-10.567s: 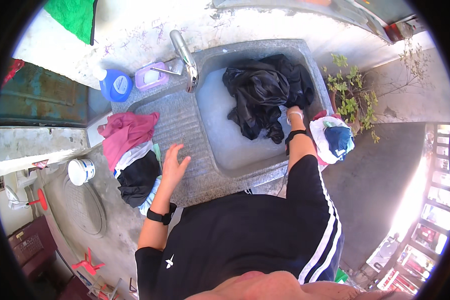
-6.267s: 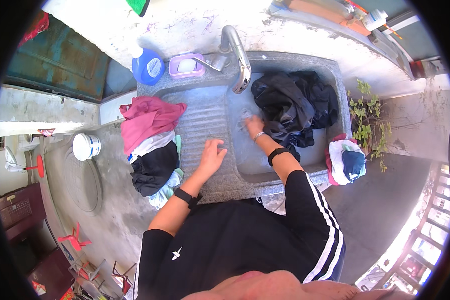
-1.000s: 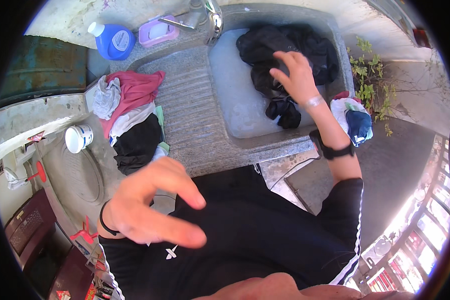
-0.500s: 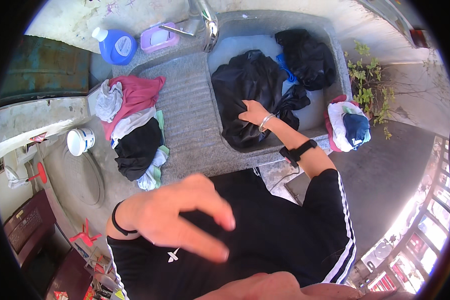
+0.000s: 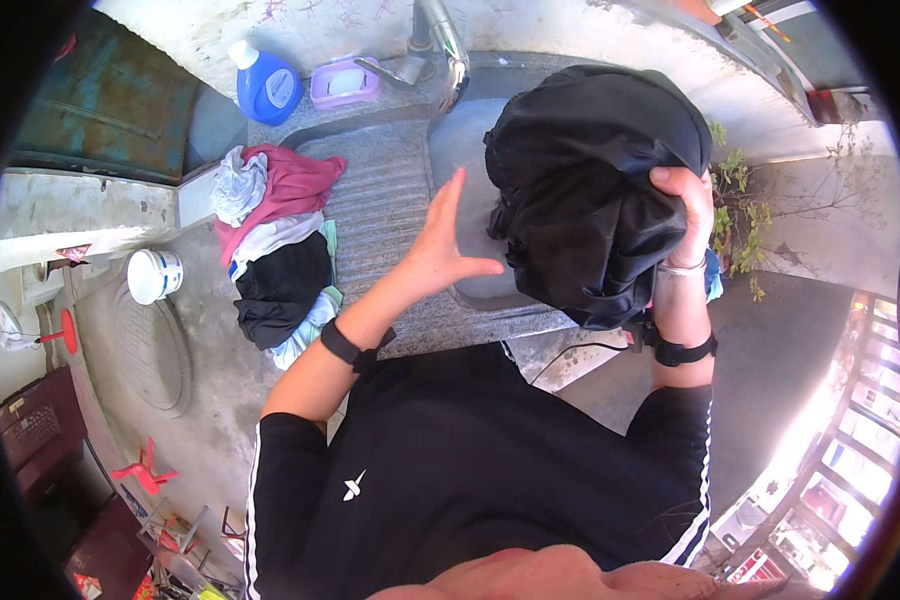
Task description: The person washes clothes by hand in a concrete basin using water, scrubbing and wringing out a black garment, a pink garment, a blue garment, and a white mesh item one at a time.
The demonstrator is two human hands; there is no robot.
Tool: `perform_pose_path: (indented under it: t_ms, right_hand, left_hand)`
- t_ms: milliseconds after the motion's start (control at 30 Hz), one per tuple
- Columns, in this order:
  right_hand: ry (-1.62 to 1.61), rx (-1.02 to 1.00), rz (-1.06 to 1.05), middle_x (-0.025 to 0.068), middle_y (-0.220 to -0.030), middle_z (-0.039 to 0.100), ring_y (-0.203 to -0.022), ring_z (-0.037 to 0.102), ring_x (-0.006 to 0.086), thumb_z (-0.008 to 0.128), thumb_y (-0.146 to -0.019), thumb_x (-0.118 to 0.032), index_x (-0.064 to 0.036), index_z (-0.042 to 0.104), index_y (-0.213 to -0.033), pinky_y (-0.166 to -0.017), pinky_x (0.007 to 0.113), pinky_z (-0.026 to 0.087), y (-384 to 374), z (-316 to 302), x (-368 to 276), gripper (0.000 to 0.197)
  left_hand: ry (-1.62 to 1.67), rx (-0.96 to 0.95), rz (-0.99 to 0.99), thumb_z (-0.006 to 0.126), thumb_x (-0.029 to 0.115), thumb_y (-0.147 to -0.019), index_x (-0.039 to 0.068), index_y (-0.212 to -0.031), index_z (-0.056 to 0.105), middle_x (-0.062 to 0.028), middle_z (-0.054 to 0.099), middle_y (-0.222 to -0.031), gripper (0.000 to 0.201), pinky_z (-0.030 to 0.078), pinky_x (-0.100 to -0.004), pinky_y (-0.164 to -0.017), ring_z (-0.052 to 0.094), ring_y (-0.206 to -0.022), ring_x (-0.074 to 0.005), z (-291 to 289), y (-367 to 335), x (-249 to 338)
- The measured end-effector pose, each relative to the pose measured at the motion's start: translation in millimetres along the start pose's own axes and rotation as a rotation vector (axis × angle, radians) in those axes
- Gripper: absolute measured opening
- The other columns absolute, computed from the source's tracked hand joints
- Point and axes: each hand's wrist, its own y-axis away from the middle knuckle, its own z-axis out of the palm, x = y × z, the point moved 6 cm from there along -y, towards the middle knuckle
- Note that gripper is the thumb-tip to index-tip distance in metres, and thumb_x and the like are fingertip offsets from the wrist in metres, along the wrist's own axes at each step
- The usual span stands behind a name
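Observation:
My right hand (image 5: 682,208) grips a large wet black garment (image 5: 588,190) and holds it lifted above the stone sink basin (image 5: 466,150). The garment hangs in a bundle and hides most of the basin. My left hand (image 5: 442,250) is open, fingers up, just left of the garment, over the ribbed washboard slab (image 5: 382,215). It holds nothing. A black band sits on each wrist.
A pile of red, white and black clothes (image 5: 275,250) lies left of the washboard. A blue detergent bottle (image 5: 267,88), a purple soap box (image 5: 345,83) and a metal tap (image 5: 448,45) stand behind the sink. A white tub (image 5: 155,276) and a plant (image 5: 735,235) flank it.
My right hand has raised the black garment out of the basin, close to the camera. My left hand moved from low in front of my body up beside the garment.

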Motion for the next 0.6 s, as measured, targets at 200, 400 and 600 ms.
perform_pose_path:
  t_ms: [200, 400, 600]
  right_hand:
    - [-0.335, 0.061, 0.204, 0.0144, -0.101, 0.058, -0.092, 0.055, 0.0262, 0.051, -0.064, -0.006, 0.0063, 0.051, -0.105, -0.086, 0.034, 0.043, 24, 23, 73, 0.043]
    - [-0.523, -0.175, 0.588, 0.0087, -0.092, 0.061, -0.084, 0.057, 0.017, 0.061, -0.061, 0.002, 0.0028, 0.057, -0.097, -0.079, 0.028, 0.045, 64, 92, 166, 0.036]
    - [0.194, -0.393, 0.801, 0.0024, -0.094, 0.059, -0.084, 0.054, 0.012, 0.071, -0.068, -0.025, -0.0046, 0.054, -0.105, -0.072, 0.027, 0.043, 42, -7, 265, 0.046]
  left_hand:
    - [0.073, 0.242, 0.219, 0.079, 0.018, -0.055, 0.004, -0.137, 0.0, -0.0244, 0.003, -0.14, 0.114, 0.016, -0.0382, -0.106, 0.006, -0.132, -0.0351, -4, -12, 8]
    - [0.873, 0.477, -0.138, 0.041, 0.007, -0.085, 0.002, -0.101, 0.051, -0.0029, 0.055, -0.093, 0.02, 0.04, -0.0229, -0.079, 0.05, -0.086, -0.0094, -65, 28, -56]
    - [0.138, 0.517, -0.058, 0.051, -0.002, -0.076, 0.006, -0.103, 0.048, -0.0015, 0.051, -0.084, 0.028, 0.041, -0.0236, -0.071, 0.048, -0.078, -0.0099, -100, 84, -108]
